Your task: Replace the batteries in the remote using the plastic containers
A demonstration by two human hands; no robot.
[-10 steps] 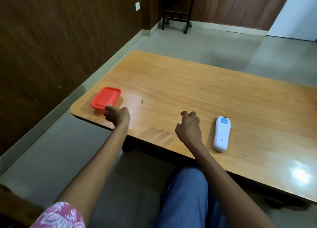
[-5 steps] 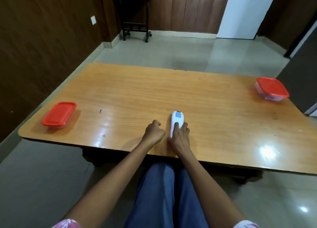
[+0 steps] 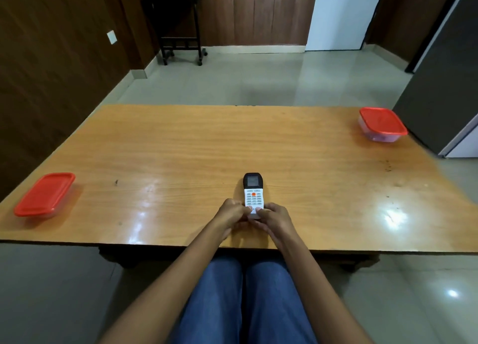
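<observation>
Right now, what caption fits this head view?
Both hands, left hand and right hand, hold remote over table.

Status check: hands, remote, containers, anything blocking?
Both hands, left hand and right hand, gripping white remote, buttons up. Both red-lidded plastic containers shut, at table ends. Nothing blocking.

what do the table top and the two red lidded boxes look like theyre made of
Table top: wood or wood-look laminate, glossy; grain lines and bright light glare show. Left box and right box: plastic, it seems; opaque red lids with a smooth, slightly shiny look, over clear, see-through bases.
</observation>
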